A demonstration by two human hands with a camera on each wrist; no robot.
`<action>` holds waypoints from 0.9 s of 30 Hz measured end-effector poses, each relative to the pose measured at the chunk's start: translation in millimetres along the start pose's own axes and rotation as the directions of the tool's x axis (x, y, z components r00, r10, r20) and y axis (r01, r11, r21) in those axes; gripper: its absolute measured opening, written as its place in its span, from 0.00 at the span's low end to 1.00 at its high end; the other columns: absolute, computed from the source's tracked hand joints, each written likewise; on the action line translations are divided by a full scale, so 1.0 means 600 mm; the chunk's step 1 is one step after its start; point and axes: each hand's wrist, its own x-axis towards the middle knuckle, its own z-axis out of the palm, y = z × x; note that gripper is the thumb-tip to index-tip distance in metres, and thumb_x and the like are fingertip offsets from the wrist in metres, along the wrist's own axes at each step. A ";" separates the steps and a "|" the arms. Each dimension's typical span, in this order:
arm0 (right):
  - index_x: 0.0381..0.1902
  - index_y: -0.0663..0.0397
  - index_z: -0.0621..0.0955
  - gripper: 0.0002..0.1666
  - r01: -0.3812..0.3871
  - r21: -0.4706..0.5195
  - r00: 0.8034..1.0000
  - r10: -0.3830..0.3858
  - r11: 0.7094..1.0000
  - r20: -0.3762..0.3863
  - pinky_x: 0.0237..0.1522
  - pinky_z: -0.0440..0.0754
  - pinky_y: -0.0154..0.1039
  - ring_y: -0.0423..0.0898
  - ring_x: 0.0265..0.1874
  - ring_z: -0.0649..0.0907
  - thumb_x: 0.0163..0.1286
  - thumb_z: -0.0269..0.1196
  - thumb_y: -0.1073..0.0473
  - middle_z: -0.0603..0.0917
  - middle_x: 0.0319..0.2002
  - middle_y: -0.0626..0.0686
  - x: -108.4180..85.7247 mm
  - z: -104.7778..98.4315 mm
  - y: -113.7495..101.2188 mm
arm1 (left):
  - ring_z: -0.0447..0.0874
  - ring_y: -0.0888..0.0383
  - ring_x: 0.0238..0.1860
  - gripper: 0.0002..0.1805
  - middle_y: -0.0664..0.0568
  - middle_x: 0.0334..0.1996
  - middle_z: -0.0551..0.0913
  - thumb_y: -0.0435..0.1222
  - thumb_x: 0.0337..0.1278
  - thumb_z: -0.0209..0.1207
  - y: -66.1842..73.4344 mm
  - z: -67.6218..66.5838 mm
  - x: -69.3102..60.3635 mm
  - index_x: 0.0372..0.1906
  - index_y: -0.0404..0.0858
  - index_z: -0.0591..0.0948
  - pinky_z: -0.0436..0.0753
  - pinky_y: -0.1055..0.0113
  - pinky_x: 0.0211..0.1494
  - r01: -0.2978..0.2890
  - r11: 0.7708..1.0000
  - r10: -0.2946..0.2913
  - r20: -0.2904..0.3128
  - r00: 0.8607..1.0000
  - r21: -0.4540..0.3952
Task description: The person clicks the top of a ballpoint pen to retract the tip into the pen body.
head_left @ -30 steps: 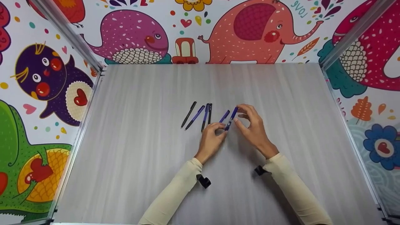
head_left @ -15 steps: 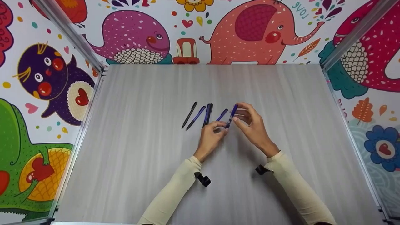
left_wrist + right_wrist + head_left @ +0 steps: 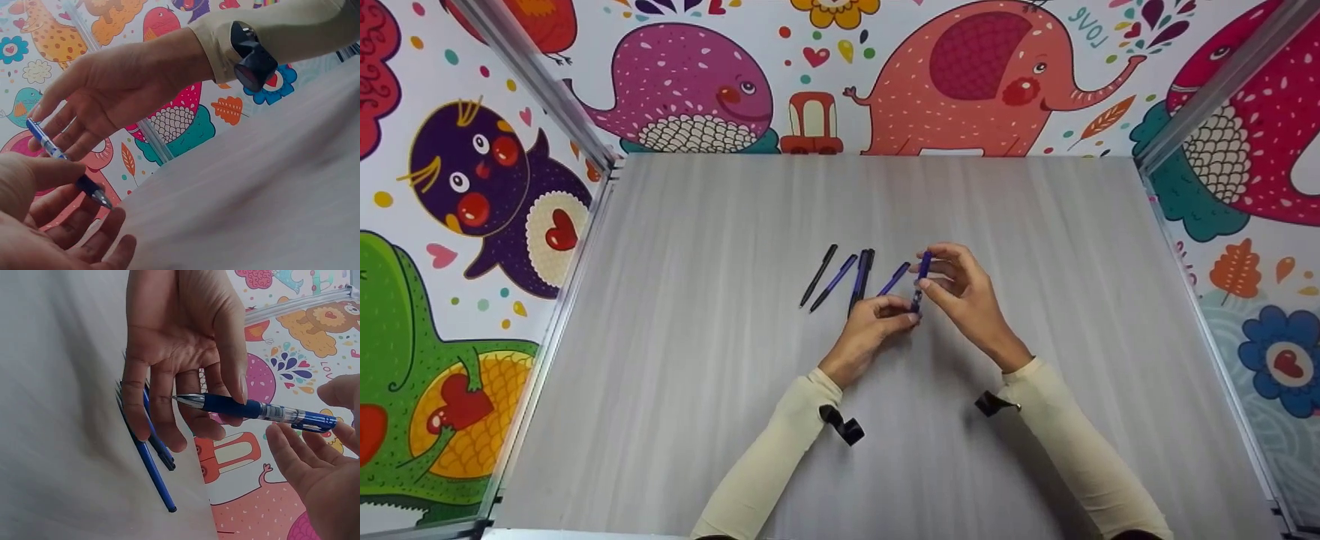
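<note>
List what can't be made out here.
Head: lower end of the rightmost loose blue pen, hidden behind the left hand; markings on the held pen, too small.
Left wrist: base of the left hand, cut off at left edge.
Right wrist: base of the right hand, cut off at right edge.

Booth-like workspace: pale wood-grain table point(image 3: 712, 247), metal frame posts point(image 3: 534, 82), cartoon-animal wall panels point(image 3: 945, 112) on three sides.
</note>
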 end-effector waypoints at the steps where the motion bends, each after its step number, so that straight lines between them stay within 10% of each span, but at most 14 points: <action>1: 0.71 0.71 0.72 0.28 -0.007 0.004 1.000 0.007 1.000 0.005 0.63 0.87 0.42 0.66 0.62 0.86 0.79 0.66 0.73 0.83 0.65 0.60 0.001 -0.001 0.000 | 0.91 0.54 0.47 0.10 0.46 0.44 0.92 0.28 0.66 0.72 0.000 -0.001 0.000 0.49 0.32 0.89 0.89 0.57 0.57 0.008 1.000 -0.008 0.015 1.000 -0.018; 11: 0.71 0.72 0.69 0.28 -0.057 0.053 0.993 0.051 0.997 0.109 0.55 0.90 0.42 0.72 0.56 0.85 0.77 0.64 0.78 0.81 0.63 0.73 0.003 -0.003 -0.002 | 0.91 0.56 0.46 0.11 0.47 0.43 0.91 0.25 0.66 0.70 0.004 -0.004 -0.001 0.51 0.29 0.86 0.89 0.62 0.53 0.063 0.994 -0.056 0.084 0.995 -0.085; 27: 0.68 0.70 0.74 0.27 -0.034 0.004 0.996 0.033 0.999 0.083 0.49 0.92 0.41 0.57 0.48 0.89 0.74 0.67 0.79 0.84 0.55 0.62 0.005 0.000 0.005 | 0.91 0.55 0.46 0.13 0.47 0.44 0.89 0.22 0.64 0.69 0.006 -0.006 -0.001 0.52 0.28 0.86 0.89 0.64 0.50 0.044 0.995 -0.036 0.088 0.995 -0.094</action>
